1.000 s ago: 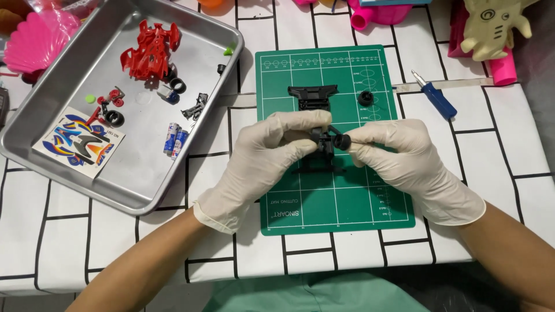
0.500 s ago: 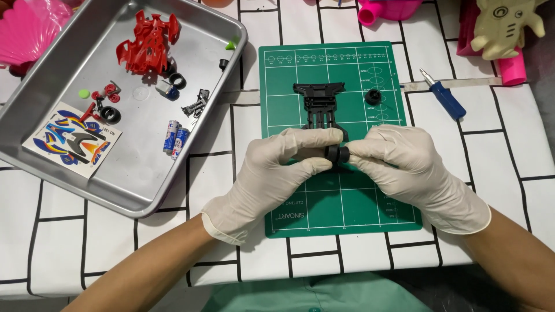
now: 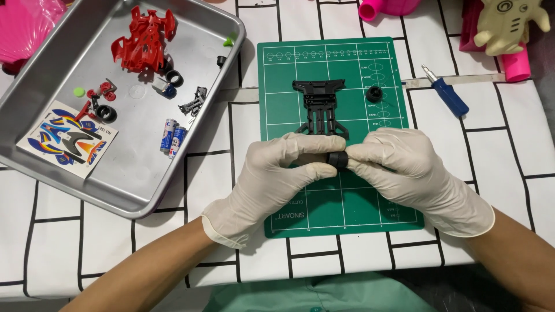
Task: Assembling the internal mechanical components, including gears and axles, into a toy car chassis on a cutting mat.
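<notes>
Both hands wore thin, cream latex gloves. The left hand (image 3: 277,173) and the right hand (image 3: 404,167) met fingertip to fingertip over the near half of the green gridded cutting mat (image 3: 341,214), pinching a small black rubber tyre (image 3: 339,160) between them. Just beyond lay a black plastic chassis (image 3: 319,107), and a second tyre (image 3: 374,93) to its right. On the left, a dull metal tray (image 3: 144,190) held a glossy red car body (image 3: 143,41), two small batteries (image 3: 173,138) and a colourful sticker sheet (image 3: 66,138).
</notes>
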